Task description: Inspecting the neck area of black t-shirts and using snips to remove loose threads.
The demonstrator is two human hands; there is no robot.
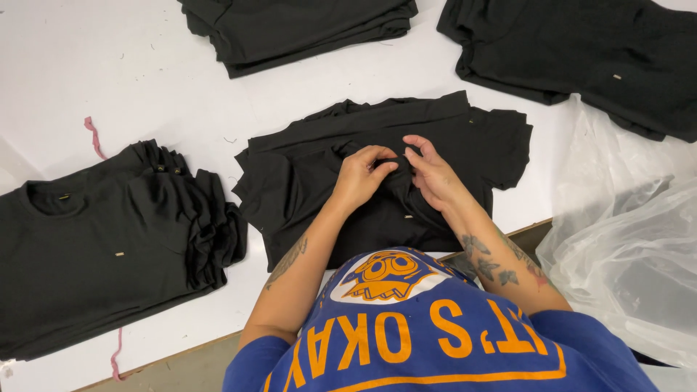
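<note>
I'm pinching a bunched fold of the black shirt [377,181] that's lying at the middle of the counter [145,65], just in from the near edge. My left hand [361,176] is curling over the fabric, fingers [381,156] together and clamped on the fold. My right hand [433,174] is meeting it from the other side, thumb and forefinger nipping the same fold, the other fingers [420,142] lifting slightly apart above the cloth. Both hands are touching each other at the fingertips. The shirt is lying flat apart from that bunch, its sleeves spreading toward the left and right edges.

Further out: a stack of black shirts [109,239] is sitting at the left edge, near the near-left corner, just beside my shirt but not touching it as far as I can tell. Another folded black pile [298,29] is lying at the far edge, well apart. A third black stack [581,51] is sitting at the far-right corner. Clear plastic bags [624,232] are spilling over the right edge, near my right forearm. A pink strip [93,136] is lying on the counter just beyond the left stack, and another pink strip [116,356] is hanging at the near edge.
</note>
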